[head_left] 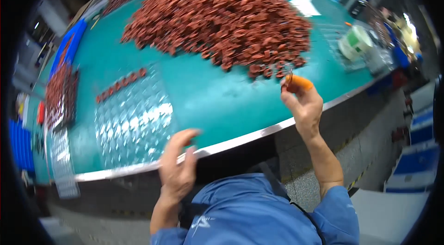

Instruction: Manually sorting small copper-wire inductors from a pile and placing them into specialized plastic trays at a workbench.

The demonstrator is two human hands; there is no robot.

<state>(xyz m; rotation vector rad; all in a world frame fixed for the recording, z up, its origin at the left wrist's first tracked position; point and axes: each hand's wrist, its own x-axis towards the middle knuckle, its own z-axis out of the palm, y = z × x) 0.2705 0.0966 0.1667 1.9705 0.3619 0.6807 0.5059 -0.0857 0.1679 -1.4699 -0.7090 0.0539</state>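
Observation:
My right hand [307, 108] is raised over the table's near edge, an orange finger cover [300, 82] on one finger. Between its thumb and fingertips is a small reddish-brown part [284, 88] with thin wire leads pointing up. Slightly blurred, my left hand [178, 166] hovers by the table edge, thumb and fingers apart, with nothing seen in it. Nearest to it lies a clear plastic blister tray [134, 127], whose far row holds several reddish-brown parts [121, 83]. A large heap of such round parts [222, 18] covers the far middle of the green table [217, 106].
At the right stands a white and green tub [355, 41] on clear plastic. Filled trays [61, 92] are stacked at the left, beside a blue bin [69, 48]. A white paper piece [305, 6] lies behind the heap. The table's pale front edge [240, 137] runs before me.

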